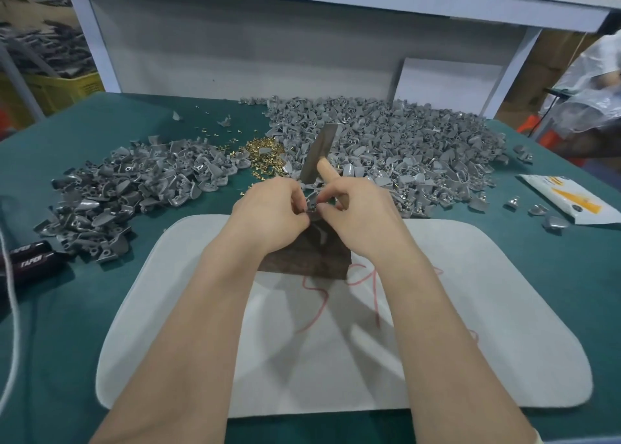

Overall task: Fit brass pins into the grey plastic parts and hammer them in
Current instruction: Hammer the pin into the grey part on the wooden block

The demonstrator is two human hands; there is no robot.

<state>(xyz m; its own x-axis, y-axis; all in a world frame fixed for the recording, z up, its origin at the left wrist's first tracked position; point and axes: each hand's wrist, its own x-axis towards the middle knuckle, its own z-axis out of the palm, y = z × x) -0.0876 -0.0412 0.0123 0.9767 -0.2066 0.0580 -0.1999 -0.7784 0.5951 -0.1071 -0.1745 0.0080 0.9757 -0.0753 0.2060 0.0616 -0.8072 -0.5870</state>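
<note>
Head view: both hands meet over the dark block (pixel 309 258) on the white mat (pixel 487 309). The left hand (pixel 268 208) has its fingers curled tight and pinches a grey part (pixel 311 204) at the fingertips. The right hand (pixel 359 208) closes in from the other side, with its thumb and curled fingers at the same part. Its index finger (pixel 327 171) points straight up along a flat metal bar (pixel 319 151), which it appears to hold upright. Whether a pin is already between the fingers is too small to tell.

The part sits just above the far edge of the block, between the two hands. The loose pins (pixel 265 154) lie beyond the hands, between the left pile (pixel 127 188) and the larger right pile (pixel 386 141) of parts.

This looks like the fitting step: a pin is being set into the part's hole, with hammering not yet begun. The next move probably calls for seating the pin straight and laying the part flat on the block. The left fingers should steady it clear of the strike, and the bar should come down squarely on the pin head.
</note>
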